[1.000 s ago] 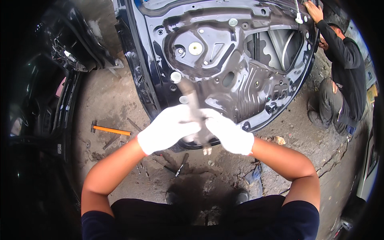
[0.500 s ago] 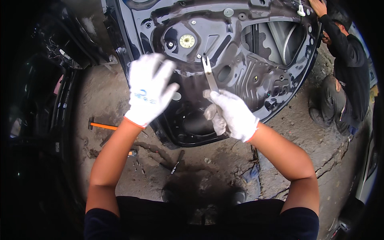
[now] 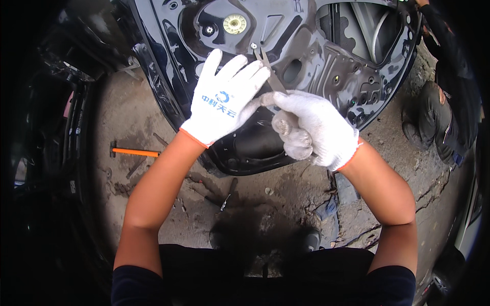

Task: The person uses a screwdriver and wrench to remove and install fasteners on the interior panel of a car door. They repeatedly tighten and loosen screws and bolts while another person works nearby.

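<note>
My right hand (image 3: 316,125), in a white knit glove with dirty fingertips, is closed around a forked metal pry tool (image 3: 275,81). The tool's two prongs point away from me, over the inner side of a dark car door (image 3: 291,43). Above the same door, my gloved left hand (image 3: 222,99) is held palm down with its fingers spread, just left of the prongs. Its thumb reaches toward the right hand's fingertips. Whether the left hand touches the door I cannot tell. Beyond the prongs, a cream round disc (image 3: 235,24) sits in the door's metal panel.
A hammer with an orange handle (image 3: 135,152) lies on the rough ground at left. Nearer me lies a dark-handled tool (image 3: 228,196). Dark car parts stand along the left. A person in dark clothes (image 3: 459,102) crouches by the door's right side; a blue scrap (image 3: 325,208) lies on the ground.
My left hand has moved right, toward the pry tool and right hand. The right hand has shifted slightly right, the tool now tilting further left. The view has shifted, placing the door higher.
</note>
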Tool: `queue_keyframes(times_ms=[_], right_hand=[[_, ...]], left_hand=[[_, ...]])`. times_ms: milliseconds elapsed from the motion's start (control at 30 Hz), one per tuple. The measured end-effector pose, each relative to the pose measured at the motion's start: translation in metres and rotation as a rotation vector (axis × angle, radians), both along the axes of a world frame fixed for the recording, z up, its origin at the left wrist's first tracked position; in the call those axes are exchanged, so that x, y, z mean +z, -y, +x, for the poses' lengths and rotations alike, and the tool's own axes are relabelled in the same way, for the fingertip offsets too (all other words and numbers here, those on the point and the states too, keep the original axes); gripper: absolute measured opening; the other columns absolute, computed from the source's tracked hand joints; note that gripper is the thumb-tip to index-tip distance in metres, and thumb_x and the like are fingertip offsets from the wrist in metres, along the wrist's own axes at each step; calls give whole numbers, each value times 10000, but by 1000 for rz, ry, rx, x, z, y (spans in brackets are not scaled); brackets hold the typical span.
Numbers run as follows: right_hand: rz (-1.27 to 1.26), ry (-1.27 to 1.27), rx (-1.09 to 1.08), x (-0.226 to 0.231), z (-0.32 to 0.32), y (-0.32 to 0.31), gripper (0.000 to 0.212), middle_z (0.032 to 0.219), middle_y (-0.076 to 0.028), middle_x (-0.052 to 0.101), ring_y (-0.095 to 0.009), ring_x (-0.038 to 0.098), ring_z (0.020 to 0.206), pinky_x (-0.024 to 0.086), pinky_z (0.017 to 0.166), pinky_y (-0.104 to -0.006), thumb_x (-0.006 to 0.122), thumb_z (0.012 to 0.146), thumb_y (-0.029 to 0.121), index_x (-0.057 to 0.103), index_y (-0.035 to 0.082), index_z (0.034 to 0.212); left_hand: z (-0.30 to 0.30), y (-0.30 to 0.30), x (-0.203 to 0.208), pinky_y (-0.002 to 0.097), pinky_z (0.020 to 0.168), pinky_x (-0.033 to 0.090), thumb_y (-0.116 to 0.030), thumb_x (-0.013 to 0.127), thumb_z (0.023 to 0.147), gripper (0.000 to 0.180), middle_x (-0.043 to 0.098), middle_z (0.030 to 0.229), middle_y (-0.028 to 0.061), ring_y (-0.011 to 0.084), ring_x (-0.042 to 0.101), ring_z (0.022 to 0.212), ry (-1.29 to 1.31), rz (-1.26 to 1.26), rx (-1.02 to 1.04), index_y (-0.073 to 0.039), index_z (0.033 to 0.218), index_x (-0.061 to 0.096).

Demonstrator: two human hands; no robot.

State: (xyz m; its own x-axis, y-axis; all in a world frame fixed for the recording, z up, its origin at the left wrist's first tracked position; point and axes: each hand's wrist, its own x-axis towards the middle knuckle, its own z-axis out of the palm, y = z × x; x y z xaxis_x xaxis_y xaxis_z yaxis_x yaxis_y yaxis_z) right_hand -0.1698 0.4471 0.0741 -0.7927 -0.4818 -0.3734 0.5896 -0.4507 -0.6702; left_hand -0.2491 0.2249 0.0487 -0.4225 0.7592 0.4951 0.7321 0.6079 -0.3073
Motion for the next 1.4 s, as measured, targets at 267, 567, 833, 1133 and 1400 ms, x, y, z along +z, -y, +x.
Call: queue_keyframes(times_ms=[267,567,833,1133,1400], right_hand=[[22,17,17,3,-3,-10,266,682,-16,568,-58,378,409,301,356,-226,498,1136,231,604,1,1218],[-16,37,-14,-3,-4,-6,264,628,22,563,-51,368,365,292,306,-226,495,1147,217,676,43,1225],[-353,73,67,10,-17,-9,321,612,77,477,-44,359,350,304,293,-219,442,1165,213,593,-43,1287],[-270,133,5,22,-12,4,253,633,74,432,-31,342,357,294,291,-204,446,1161,205,582,-6,1178],[-282,85,56,16,-12,-6,222,705,69,462,-23,343,400,283,333,-204,524,1140,244,571,30,1102]], left_hand=[[-1,2,-2,579,1205,359,-365,803,864,613,685,1410,19,246,595,1315,-40,-23,16,-155,1422,661],[-4,1,-6,588,1201,357,-371,815,853,615,686,1387,27,242,600,1308,-71,11,-6,-153,1409,665],[-3,-3,-4,557,1140,387,-291,822,845,562,717,1323,52,259,639,1226,-38,110,-37,-133,1361,665],[-34,-12,20,418,765,497,-272,740,930,147,698,811,56,275,688,820,-105,259,82,-129,913,710],[-41,-34,25,445,764,484,-406,736,947,267,730,857,75,304,700,830,-215,212,329,-142,906,733]])
